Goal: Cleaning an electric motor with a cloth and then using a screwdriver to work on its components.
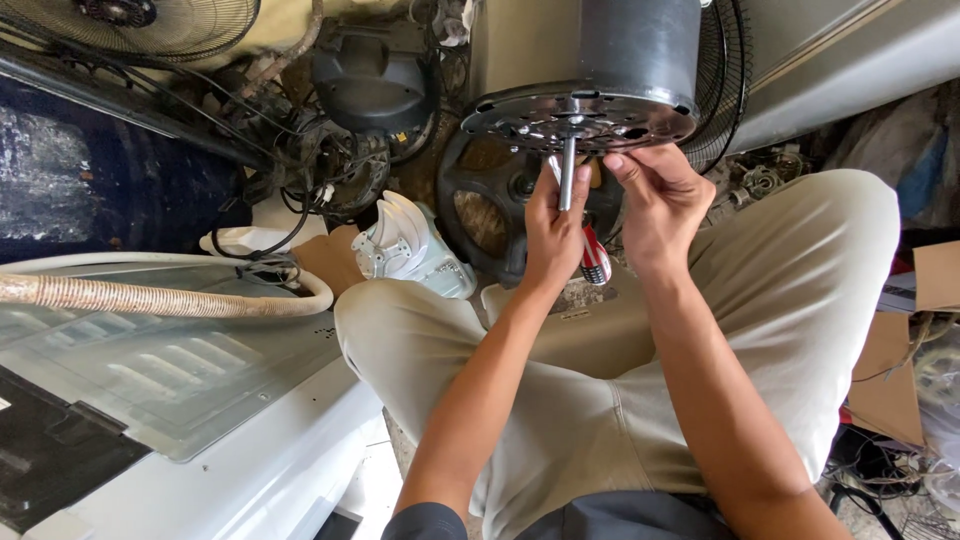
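A large dark cylindrical motor (640, 50) stands in front of my knees, its perforated metal end plate (520, 115) facing me and a steel shaft (567, 172) pointing at me. My left hand (553, 235) sits beside the shaft, fingertips against it, and holds a screwdriver with a red-and-white handle (596, 263) in the palm. My right hand (660, 200) is just right of the shaft, thumb and forefinger pinched together against the plate's underside. Whether something small is between them is hidden.
I sit with bent legs in beige trousers (600, 340). A white appliance casing (200, 400) with a ribbed hose (150, 298) lies at left. A white plastic part (405, 245), black fan parts (370, 85), wire fan guards (150, 20) and tangled cables lie beyond. Cardboard (900, 380) lies at right.
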